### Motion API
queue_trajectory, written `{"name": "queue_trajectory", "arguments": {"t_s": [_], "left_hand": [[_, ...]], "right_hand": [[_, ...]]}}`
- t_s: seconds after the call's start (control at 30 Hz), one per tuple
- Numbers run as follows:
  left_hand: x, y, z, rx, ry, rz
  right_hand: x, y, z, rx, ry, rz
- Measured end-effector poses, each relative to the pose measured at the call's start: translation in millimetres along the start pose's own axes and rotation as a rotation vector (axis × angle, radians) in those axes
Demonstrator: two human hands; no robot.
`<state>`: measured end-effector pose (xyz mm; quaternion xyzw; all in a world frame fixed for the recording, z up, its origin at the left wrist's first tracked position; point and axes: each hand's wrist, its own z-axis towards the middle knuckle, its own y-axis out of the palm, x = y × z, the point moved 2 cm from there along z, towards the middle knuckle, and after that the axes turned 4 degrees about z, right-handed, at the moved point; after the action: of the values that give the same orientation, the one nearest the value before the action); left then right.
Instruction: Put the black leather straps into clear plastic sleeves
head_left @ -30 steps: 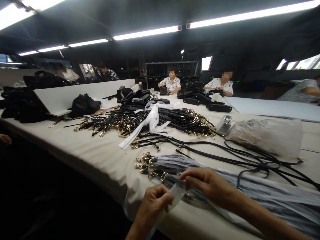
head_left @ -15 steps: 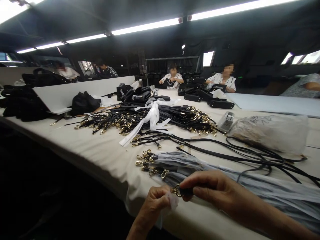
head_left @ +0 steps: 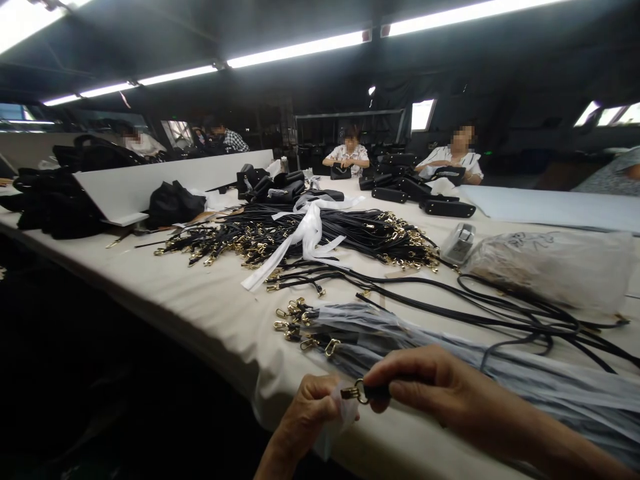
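Note:
Near the table's front edge, my right hand point(head_left: 425, 383) pinches the end of a black strap point(head_left: 375, 392) between thumb and fingers. A gold clasp with a ring point(head_left: 356, 392) sticks out from that end toward the left. My left hand point(head_left: 313, 403) is closed on a thin, translucent plastic sleeve point(head_left: 344, 415), right beside the clasp. Whether the sleeve covers part of the clasp I cannot tell. Just behind my hands lie several black straps in clear sleeves point(head_left: 370, 320), their gold clasps point(head_left: 295, 320) showing at the left end.
A big pile of black straps point(head_left: 340, 230) is tied with a white strip point(head_left: 311, 230). Loose straps point(head_left: 425, 293) curve to the right, near a filled plastic bag point(head_left: 550, 263). Black bags point(head_left: 275, 187) lie farther back. Several people sit at work across the table.
The gold clasp and my right hand have shifted slightly right and down in the view, and more of the clasp shows. Both hands keep their holds.

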<state>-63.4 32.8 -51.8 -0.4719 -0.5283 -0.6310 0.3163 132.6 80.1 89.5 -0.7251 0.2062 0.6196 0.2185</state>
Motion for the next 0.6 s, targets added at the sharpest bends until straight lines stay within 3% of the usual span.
{"name": "queue_trajectory", "arguments": {"t_s": [0.33, 0.6], "left_hand": [[-16.9, -5.9, 2.6, 0.016, -0.014, -0.2], [-10.1, -0.5, 1.9, 0.041, -0.051, -0.153]], "right_hand": [[-2.3, -1.7, 0.1, 0.033, 0.01, 0.027], [0.7, 0.8, -1.4, -0.01, 0.005, 0.052]]}}
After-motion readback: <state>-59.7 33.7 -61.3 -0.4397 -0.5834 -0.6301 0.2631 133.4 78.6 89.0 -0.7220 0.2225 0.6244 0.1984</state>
